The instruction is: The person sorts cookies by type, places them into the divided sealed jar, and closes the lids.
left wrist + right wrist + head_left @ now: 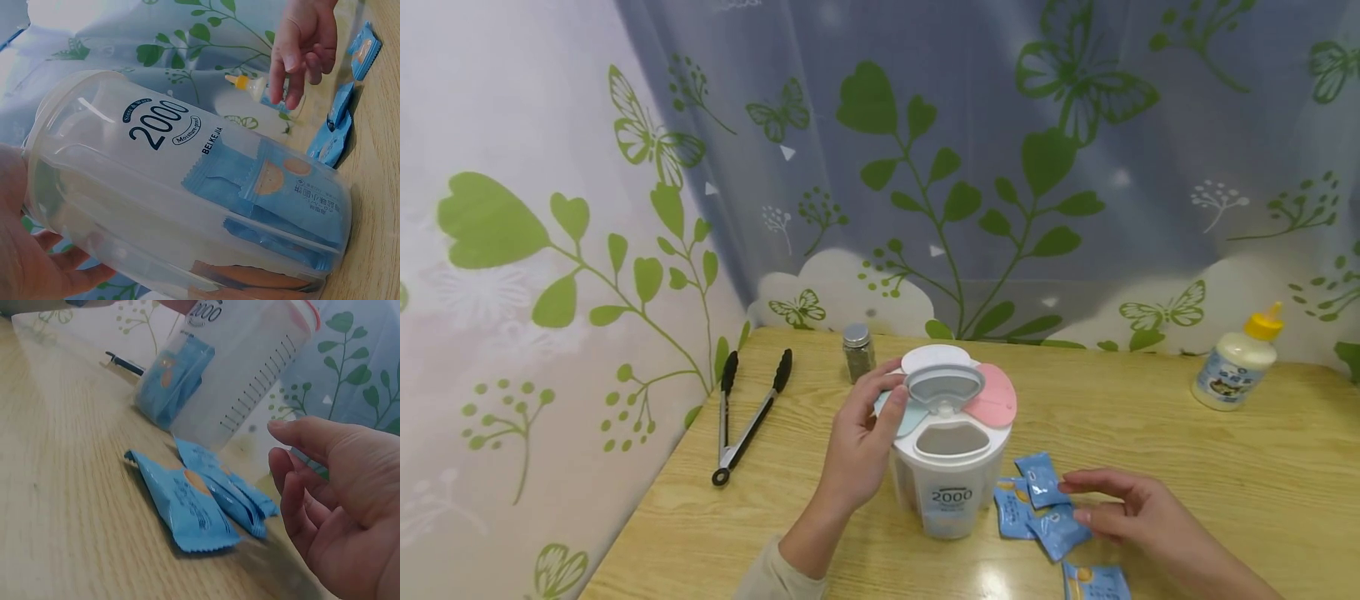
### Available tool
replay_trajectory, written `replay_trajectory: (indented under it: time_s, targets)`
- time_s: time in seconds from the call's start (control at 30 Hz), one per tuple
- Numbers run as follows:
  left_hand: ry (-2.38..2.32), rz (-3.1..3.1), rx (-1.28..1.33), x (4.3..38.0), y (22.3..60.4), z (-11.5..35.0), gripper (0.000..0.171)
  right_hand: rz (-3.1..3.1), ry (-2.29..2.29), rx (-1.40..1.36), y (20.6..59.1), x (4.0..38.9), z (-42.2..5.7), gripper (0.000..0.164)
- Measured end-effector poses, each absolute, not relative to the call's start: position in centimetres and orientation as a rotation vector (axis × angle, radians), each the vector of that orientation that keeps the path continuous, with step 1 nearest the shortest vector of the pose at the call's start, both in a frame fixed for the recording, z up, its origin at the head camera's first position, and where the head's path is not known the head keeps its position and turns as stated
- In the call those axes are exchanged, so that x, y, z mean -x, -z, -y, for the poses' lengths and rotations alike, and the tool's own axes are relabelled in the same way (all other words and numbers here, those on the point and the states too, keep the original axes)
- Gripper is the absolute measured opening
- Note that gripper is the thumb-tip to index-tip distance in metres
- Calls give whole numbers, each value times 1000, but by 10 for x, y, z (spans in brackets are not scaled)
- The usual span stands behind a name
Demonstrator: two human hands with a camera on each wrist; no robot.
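Note:
A clear plastic storage container [913,483] stands upright on the table, its round lid split into white, blue and pink flaps. The front flap [946,385] is raised, leaving an opening towards the person. My left hand [861,437] grips the container at the left of its lid. Through its wall, blue snack packets [294,194] and a brown packet [256,275] show at the bottom. Right of the container lies a small pile of blue snack packets [1060,529]. My right hand [1142,512] hovers beside them, thumb and fingers apart, with nothing between them.
Another blue packet [1096,583] lies at the near edge of view. Black-tipped tongs [760,421] are spread at the left. Behind the container stands a spice jar [858,360], and a yellow-capped bottle [1228,375] is at the far right. A patterned curtain [955,167] hangs behind the table.

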State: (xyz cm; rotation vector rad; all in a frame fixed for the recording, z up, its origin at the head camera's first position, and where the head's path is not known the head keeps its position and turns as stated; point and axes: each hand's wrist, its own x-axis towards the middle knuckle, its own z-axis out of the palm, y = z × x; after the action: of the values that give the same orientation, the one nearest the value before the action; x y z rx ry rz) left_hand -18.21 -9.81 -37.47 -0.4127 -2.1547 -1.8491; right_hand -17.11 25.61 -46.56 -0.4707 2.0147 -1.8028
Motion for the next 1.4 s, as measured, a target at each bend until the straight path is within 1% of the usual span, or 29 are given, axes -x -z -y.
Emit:
replay_trajectory:
  time_s: [0.1,0.3,0.4,0.53,0.63,0.8,1.17,1.4]
  targets:
    - [1851,2160,402,182,375,98,24,-2026,1790,583,471,174,-259,40]
    - [1841,2164,403,182,375,98,24,-2096,1737,609,477,178,-263,46]
    - [1837,2164,398,181,375,98,24,-2129,1720,684,481,179,-263,47]
    - [1836,2165,394,180,375,98,24,-2188,1654,737,485,178,-263,46]
    - [1839,2167,398,180,375,98,24,-2230,1600,722,486,178,-263,45]
    - [1832,2174,395,180,374,97,24,-2277,1584,761,487,179,-263,46]
    - [1828,2165,400,180,374,97,25,-2183,1587,876,485,178,-264,47]
    - [1835,2163,410,182,374,98,25,-2342,1443,991,484,177,-259,42]
